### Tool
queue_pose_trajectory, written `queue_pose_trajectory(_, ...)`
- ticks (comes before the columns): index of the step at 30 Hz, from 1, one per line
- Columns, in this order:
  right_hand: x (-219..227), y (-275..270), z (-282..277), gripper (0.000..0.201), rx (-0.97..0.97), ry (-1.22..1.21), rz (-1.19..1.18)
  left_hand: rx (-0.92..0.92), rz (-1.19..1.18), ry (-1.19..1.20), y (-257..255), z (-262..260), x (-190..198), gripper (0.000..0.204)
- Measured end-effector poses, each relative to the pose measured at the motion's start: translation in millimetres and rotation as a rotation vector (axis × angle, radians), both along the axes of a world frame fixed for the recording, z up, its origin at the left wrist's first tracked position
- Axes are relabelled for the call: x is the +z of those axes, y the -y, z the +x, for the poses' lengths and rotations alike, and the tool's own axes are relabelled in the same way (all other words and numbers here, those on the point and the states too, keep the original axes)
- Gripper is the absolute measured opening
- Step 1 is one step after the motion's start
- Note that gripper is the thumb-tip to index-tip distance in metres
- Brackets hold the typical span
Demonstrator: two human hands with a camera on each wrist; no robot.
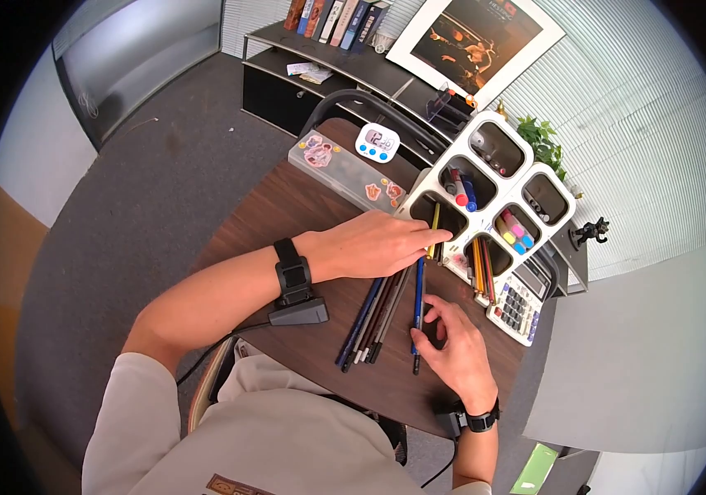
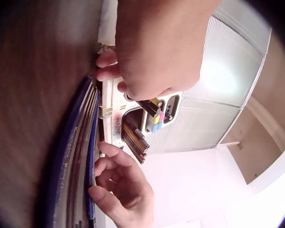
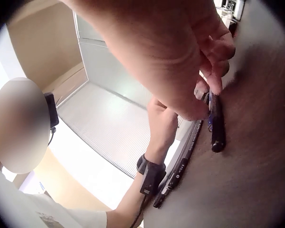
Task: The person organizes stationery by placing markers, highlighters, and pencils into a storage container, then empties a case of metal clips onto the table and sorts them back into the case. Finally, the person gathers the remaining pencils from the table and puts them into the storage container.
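Observation:
In the head view, my right hand (image 1: 457, 351) pinches a blue pencil (image 1: 419, 297) lying on the brown table (image 1: 245, 214), thumb on one side and curled fingers on the other. The right wrist view shows this pencil's dark end (image 3: 218, 137) beyond the thumb. Left of it several dark and blue pencils (image 1: 373, 322) lie side by side. My left hand (image 1: 369, 246) is at the near compartment of the white organizer (image 1: 485, 221), fingers bent. A yellow-green pencil (image 1: 436, 216) shows beside its fingers; whether the hand holds it is unclear.
Markers (image 1: 462, 191), highlighters (image 1: 515, 231) and coloured pencils (image 1: 481, 268) stand in other compartments. Behind the left hand are a stickered clear case (image 1: 344, 175) and a white timer (image 1: 377, 143). A calculator (image 1: 518, 307) lies at the right, beside the organizer.

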State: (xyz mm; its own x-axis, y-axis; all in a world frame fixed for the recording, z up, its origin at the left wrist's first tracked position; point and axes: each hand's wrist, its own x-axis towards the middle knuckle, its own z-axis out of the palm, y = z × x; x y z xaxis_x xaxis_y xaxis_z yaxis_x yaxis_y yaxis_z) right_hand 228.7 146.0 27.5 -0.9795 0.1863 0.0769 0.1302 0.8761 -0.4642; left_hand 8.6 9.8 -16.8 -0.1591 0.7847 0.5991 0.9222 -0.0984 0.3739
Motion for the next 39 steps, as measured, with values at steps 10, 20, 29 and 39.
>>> queue_pose_trajectory(10, 2, -9, 9, 0.02, -0.187, 0.061, 0.021, 0.149, 0.104, 0.027, 5, -7, 18, 0.048)
queue_pose_trajectory(20, 4, -18, 11, 0.02, -0.201, 0.106, -0.087, 0.159, 0.171, 0.024, 6, -3, 26, 0.03)
queue_pose_trajectory(29, 4, -20, 12, 0.017, -0.143, 0.018, -0.203, -0.151, 0.232, -0.176, 7, 7, 31, 0.014)
queue_pose_trajectory(39, 14, -23, 13, 0.021, 0.095, 0.075, -0.608, -0.314, 0.085, -0.477, 16, 32, 37, 0.041)
